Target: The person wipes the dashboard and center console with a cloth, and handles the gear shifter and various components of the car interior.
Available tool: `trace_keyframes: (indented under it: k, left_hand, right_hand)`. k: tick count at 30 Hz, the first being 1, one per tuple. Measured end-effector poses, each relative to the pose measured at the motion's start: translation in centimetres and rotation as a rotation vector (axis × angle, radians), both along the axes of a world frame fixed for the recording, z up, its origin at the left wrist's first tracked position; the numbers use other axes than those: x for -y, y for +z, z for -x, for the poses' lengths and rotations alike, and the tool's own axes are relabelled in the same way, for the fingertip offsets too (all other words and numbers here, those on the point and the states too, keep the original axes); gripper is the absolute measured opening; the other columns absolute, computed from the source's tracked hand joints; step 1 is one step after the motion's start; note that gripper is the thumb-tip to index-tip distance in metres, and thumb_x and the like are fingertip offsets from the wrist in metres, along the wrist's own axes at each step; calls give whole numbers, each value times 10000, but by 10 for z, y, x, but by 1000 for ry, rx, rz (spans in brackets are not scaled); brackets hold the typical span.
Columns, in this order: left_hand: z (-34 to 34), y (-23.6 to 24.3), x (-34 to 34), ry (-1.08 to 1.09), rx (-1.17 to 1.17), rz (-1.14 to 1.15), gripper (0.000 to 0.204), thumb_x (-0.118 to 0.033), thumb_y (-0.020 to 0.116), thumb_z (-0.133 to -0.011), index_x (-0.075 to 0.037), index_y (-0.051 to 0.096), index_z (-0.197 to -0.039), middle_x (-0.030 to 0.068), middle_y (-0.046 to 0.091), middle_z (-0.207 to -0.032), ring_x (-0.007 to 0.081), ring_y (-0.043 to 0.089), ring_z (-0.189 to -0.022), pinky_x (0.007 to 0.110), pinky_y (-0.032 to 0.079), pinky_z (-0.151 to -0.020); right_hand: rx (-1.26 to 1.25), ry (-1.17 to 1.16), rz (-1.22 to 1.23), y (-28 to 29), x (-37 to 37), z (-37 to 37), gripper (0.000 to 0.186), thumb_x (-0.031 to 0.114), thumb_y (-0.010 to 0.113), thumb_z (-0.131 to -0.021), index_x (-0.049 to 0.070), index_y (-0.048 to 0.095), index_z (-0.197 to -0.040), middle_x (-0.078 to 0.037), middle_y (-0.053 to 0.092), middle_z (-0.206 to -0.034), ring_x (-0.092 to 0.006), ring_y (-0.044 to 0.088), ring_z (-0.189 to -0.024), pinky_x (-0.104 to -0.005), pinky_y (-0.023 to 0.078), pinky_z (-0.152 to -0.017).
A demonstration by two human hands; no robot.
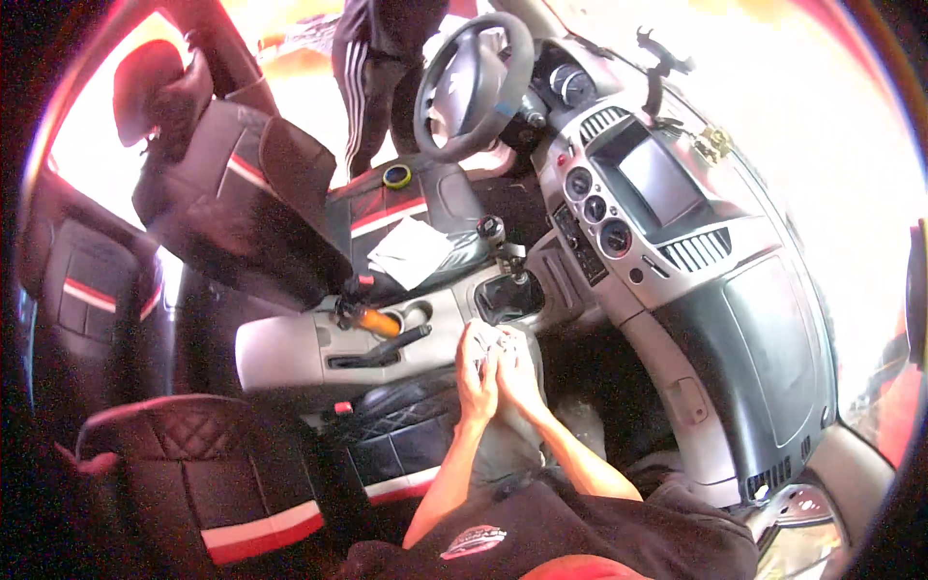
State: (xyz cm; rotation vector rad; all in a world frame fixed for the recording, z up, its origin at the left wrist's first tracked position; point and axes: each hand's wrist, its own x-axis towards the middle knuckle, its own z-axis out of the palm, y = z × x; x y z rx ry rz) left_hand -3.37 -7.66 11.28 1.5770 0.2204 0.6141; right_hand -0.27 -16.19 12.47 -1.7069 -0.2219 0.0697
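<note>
My left hand [474, 375] and my right hand [515, 370] meet above my lap, just on the near side of the gear lever [492, 230]. Fingers of both are closed around a small whitish item [486, 335]; it looks crumpled, but most of it is covered and its kind is unclear. Beyond them, the dark gear boot [508, 298] sits in the light grey centre console [280, 353]. To the left of my hands lies the handbrake lever [396, 346], with an orange-handled object [377, 322] resting beside it near the cup holders.
White papers [411, 253] and a round yellow-rimmed object [396, 176] lie on the far seat. The steering wheel [474, 87] and dashboard screen [662, 179] are farther off. A person in dark striped trousers [372, 82] stands outside the far door. A phone-holder-like mount [662, 68] rises from the dashboard.
</note>
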Motion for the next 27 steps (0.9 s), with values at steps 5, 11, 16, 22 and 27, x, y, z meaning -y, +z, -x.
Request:
trace_keyframes:
  k: [5, 11, 16, 22, 27]
  left_hand:
    - [1, -32, -29, -45, -141, 482, 410, -282, 445, -1049, -17, 535, -1348, 135, 578, -1337, 228, 540, -1225, 357, 407, -1058]
    - [46, -53, -67, 6, -308, 149, 445, -310, 421, -1055, 56, 667, -1117, 132, 711, -1047, 203, 663, -971, 329, 508, -899]
    - [147, -100, -136, 709, -570, -537, 201, -81, 614, -875, 0, 660, -1053, 174, 650, -1056, 362, 574, -1060, 493, 416, -967]
    - [168, -136, -183, 689, -1161, -829, 502, -313, 491, -988, 95, 543, -1276, 323, 488, -1373, 457, 446, -1292, 546, 308, -1108]
    - [110, -63, -96, -247, -236, -703, 517, -225, 637, -880, -26, 536, -1347, 221, 445, -1469, 447, 308, -1425, 470, 239, -1195]
  right_hand:
    - [-195, 99, 124, 16, -40, 37, 537, 303, 469, -1016, 30, 331, -1457, -239, 439, -1401, -325, 413, -1341, -398, 311, -1125]
    - [-132, 140, -7, 7, -14, 35, 380, 176, 586, -934, 17, 552, -1278, -114, 667, -1119, -193, 618, -1038, -328, 474, -942]
    - [-209, -27, -93, 19, 19, 18, 347, 155, 570, -938, -5, 592, -1245, -107, 665, -1141, -178, 597, -1076, -314, 450, -968]
    - [-107, 5, 120, -2, 15, 15, 300, 158, 579, -928, -11, 589, -1176, -98, 631, -1073, -188, 556, -1000, -324, 443, -920]
    - [-227, -25, 144, -4, 5, 22, 311, 198, 601, -952, -10, 589, -1183, -107, 653, -1084, -214, 579, -1006, -344, 443, -934]
